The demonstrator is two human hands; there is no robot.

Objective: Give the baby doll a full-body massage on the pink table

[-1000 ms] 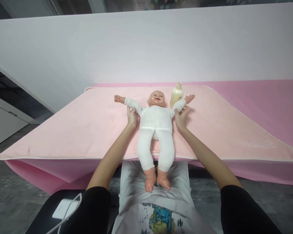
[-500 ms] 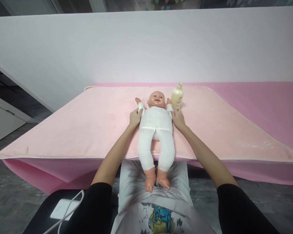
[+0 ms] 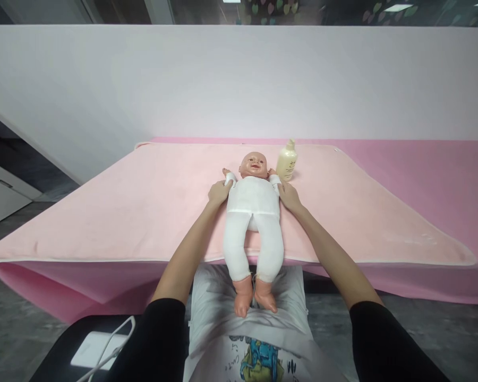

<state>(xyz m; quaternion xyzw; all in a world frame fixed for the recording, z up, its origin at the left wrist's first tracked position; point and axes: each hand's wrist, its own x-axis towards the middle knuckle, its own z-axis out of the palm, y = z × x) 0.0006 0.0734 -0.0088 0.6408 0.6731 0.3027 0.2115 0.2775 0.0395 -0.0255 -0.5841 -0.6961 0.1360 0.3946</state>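
At my far left, a white box (image 3: 83, 349) with a cable (image 3: 103, 362) across it lies on a black seat (image 3: 56, 347). Next comes the pink cloth (image 3: 163, 191), spread over the table (image 3: 430, 175). My left hand (image 3: 219, 193) has its fingers closed round one bent arm of the doll (image 3: 254, 197). The doll lies face up on the cloth between my hands, in white clothes, its own hands raised beside its head. Its legs point towards me, the bare feet past the table's edge over my lap (image 3: 292, 305); I cannot tell whether they touch it. My right hand (image 3: 289, 196) has its fingers closed round the doll's other arm. Just beyond that hand stands the pale yellow bottle (image 3: 286, 162), upright, its pump on top.
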